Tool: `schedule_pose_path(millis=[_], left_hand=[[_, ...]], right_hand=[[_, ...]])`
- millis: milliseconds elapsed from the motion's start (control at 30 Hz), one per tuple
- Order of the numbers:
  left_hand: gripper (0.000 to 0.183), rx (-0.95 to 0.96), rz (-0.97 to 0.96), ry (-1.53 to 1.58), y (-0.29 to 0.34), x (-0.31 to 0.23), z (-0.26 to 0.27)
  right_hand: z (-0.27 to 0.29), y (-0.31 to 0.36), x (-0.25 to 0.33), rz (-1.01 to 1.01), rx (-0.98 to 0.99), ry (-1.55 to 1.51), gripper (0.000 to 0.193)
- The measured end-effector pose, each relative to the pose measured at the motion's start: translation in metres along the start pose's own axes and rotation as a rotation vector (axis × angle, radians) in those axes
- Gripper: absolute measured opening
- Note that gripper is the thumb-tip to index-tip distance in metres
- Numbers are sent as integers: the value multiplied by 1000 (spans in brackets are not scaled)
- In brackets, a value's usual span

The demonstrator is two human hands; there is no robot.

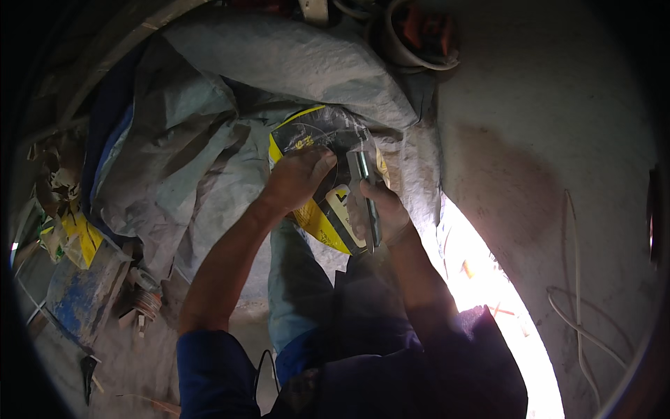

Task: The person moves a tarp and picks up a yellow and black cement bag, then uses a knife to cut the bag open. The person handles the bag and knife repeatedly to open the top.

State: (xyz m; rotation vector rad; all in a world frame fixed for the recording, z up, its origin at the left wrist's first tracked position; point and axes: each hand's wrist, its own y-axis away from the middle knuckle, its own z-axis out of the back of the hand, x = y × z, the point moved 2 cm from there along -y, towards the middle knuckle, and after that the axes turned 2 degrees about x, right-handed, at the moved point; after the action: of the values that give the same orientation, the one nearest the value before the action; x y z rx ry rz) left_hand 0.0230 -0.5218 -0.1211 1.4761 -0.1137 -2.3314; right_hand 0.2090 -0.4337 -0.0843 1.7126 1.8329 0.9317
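Note:
A black and yellow printed bag [328,234] stands upright in front of me, against a grey sheet. My left hand [300,180] is closed, fingertips pinched together at the upper part of the bag. A thin pale strand curves close to these fingers; what they grip is too small to make out. My right hand [386,213] is wrapped round a long, straight metal tool [363,166] with a shiny edge, held nearly upright over the bag's right side. Its exact kind does not show.
A crumpled grey sheet [293,59] covers the area behind the bag. At the back right stands a bucket [412,59] with reddish things in it. Scraps and a yellow wrapper [82,237] lie at left. A white cable [578,328] runs at right, beside a bright patch of light.

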Motion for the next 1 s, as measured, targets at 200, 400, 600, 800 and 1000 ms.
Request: schedule_pose_path(millis=[200,400,600,800,1000], left_hand=[[51,348,-162,-824,-1,13,-2],[51,472,-117,-964,-11,7,-6],[42,718,-3,-1041,-39,-9,-11],[24,622,-275,-922,-36,-19,15],[10,359,-212,-947,-1,-27,16]], right_hand=[[18,-10,-10,-2,-225,203,28],[13,-19,-12,-48,-405,466,28],[13,-18,-10,-78,-395,750,31],[7,-24,-9,-91,-383,848,29],[-6,-25,-8,6,-374,983,25]])
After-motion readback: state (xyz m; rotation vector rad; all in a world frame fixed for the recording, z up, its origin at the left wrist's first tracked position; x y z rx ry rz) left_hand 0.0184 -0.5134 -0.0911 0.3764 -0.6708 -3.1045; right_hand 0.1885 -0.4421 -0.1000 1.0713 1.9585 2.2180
